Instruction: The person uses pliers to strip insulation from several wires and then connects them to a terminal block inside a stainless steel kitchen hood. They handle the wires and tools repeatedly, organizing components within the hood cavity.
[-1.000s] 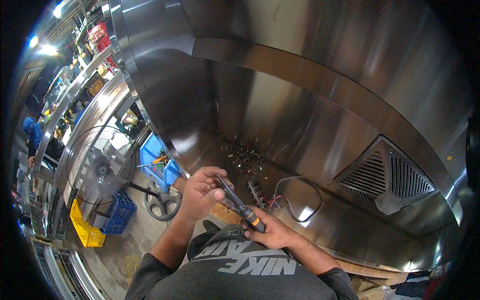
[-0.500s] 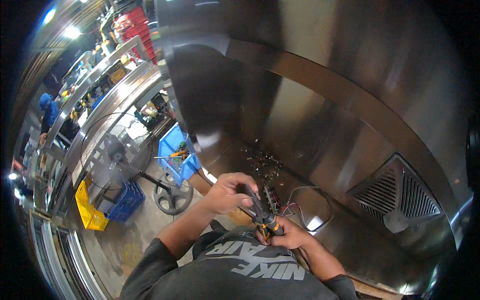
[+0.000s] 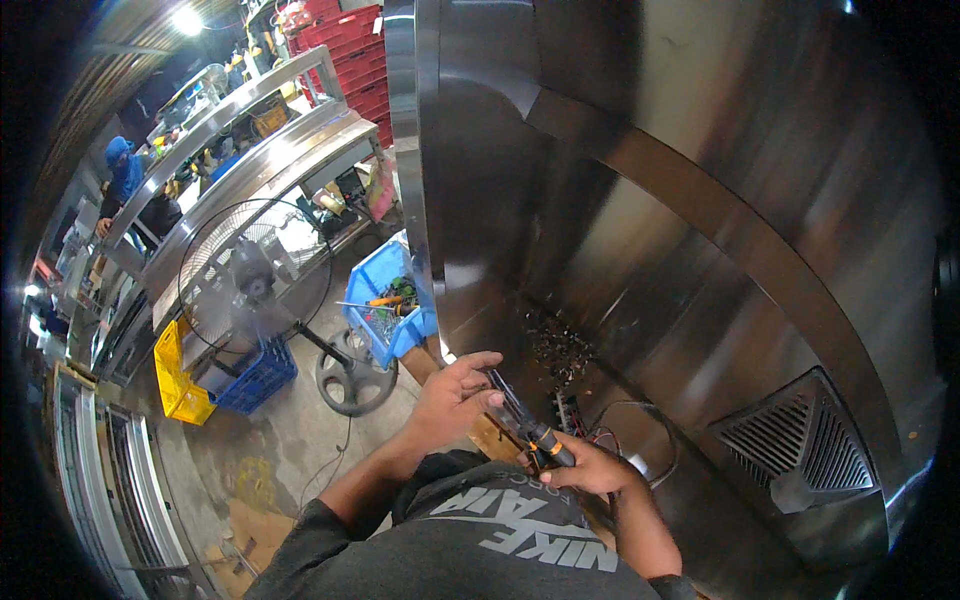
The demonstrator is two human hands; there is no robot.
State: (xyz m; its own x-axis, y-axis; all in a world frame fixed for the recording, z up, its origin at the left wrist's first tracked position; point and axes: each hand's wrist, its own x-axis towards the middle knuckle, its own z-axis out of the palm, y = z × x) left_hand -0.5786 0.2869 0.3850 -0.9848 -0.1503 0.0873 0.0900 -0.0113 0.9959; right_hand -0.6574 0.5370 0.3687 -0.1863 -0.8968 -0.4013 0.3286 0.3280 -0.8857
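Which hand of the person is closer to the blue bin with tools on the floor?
Left. The left hand is just right of and below the blue bin, touching the tool's shaft. The right hand grips the tool's handle, farther right.

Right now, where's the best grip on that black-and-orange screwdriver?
The thick handle end of the screwdriver, from the near right side, as the right hand has it. The slim shaft slants up-left under the left hand fingers, offering less purchase.
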